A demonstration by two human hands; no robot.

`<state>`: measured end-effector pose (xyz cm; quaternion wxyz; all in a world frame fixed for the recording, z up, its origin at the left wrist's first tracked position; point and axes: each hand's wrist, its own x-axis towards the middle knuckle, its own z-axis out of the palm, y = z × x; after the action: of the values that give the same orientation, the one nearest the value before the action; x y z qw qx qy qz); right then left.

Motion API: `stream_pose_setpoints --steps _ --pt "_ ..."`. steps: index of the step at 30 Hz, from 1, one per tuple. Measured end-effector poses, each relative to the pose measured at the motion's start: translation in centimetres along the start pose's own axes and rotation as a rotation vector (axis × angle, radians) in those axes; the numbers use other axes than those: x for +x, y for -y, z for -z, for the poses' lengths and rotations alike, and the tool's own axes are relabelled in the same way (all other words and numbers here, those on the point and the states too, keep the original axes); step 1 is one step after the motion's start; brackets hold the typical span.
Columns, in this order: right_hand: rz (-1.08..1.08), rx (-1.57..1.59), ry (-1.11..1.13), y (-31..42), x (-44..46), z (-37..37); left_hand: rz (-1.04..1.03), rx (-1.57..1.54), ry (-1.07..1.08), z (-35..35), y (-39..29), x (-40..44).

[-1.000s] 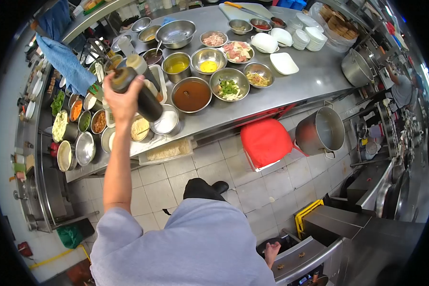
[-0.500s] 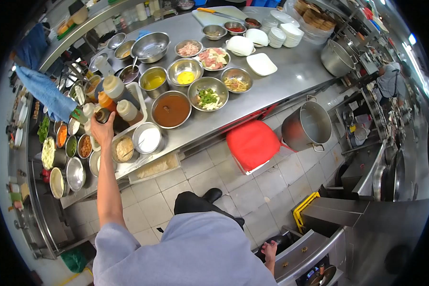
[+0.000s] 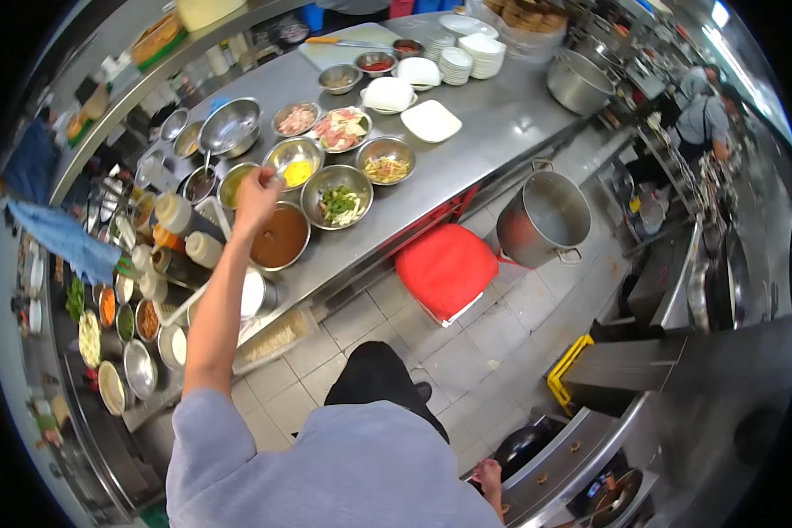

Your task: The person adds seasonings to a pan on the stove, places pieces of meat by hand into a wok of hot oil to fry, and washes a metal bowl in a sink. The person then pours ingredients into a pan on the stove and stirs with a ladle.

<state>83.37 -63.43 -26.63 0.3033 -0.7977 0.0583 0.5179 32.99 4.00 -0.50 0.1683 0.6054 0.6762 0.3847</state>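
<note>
Above the prep counter, my left hand (image 3: 257, 201) reaches out with its fingers curled together; anything between them is too small to make out. Under and around it are a pot of yellow liquid (image 3: 231, 188), a bowl of brown sauce (image 3: 283, 239), a bowl with egg yolk (image 3: 297, 171) and a bowl of chopped greens and white pieces (image 3: 336, 208). Squeeze bottles (image 3: 204, 250) stand in a tray left of my forearm. Low at the right, my right hand (image 3: 487, 473) is closed beside a dark wok (image 3: 521, 452); what its fingers grip is hidden.
Bowls of sliced meat (image 3: 341, 129), stacked white plates (image 3: 480, 56) and a knife on a cutting board (image 3: 348, 46) are farther along the counter. A red stool (image 3: 446, 271) and large stockpot (image 3: 544, 216) stand on the floor. Another person (image 3: 706, 123) is at the far right.
My left hand has left the dark squeeze bottle and moved right, over the bowls. My right hand has shifted slightly left and down beside the wok. The view has turned a little.
</note>
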Motion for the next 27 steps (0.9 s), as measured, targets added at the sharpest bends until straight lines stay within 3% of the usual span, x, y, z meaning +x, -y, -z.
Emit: stream_pose_setpoints --steps 2,6,8,10,11,12,13,15,16,19,25,27 --pt "-0.016 0.089 -0.069 -1.0 -0.9 0.7 -0.007 -0.084 0.037 -1.9 1.8 5.8" --pt "0.033 0.111 -0.276 -1.6 -3.6 -0.8 0.312 -0.043 0.092 -5.7 5.6 16.8" --pt "0.032 0.186 -0.359 -1.8 -5.4 -2.9 0.336 0.141 0.035 -9.4 12.4 23.2" --pt "0.008 0.225 -0.435 -2.1 -7.6 -6.3 0.23 0.215 0.056 -10.6 14.2 25.1" --pt "0.013 0.223 -0.419 -2.2 -8.7 -8.3 0.302 0.234 0.13 -13.7 21.7 29.7" --pt "0.016 0.236 -0.415 -2.8 -9.5 -10.3 0.386 0.006 0.198 -13.8 20.4 28.2" --pt "0.017 0.179 -0.395 -3.6 -10.1 -12.1 -0.102 0.556 0.451 -12.4 18.8 27.4" --pt "0.001 0.01 -0.36 -5.5 -11.6 -15.7 -0.388 0.026 0.909 -14.2 4.7 25.0" --pt "-0.033 -0.008 -0.343 -6.1 -12.5 -17.4 -0.416 0.054 0.977 -14.8 4.6 24.5" --pt "-0.029 0.084 -0.409 -9.8 -14.1 -22.0 -0.354 0.275 0.99 -17.7 5.7 22.4" --pt "-0.024 -0.069 -0.677 -16.1 -19.0 -28.7 -0.4 0.444 0.901 -21.3 3.0 16.8" --pt "-0.161 0.073 -0.665 -17.2 -22.5 -30.1 -0.434 0.448 0.861 -22.0 1.8 15.3"
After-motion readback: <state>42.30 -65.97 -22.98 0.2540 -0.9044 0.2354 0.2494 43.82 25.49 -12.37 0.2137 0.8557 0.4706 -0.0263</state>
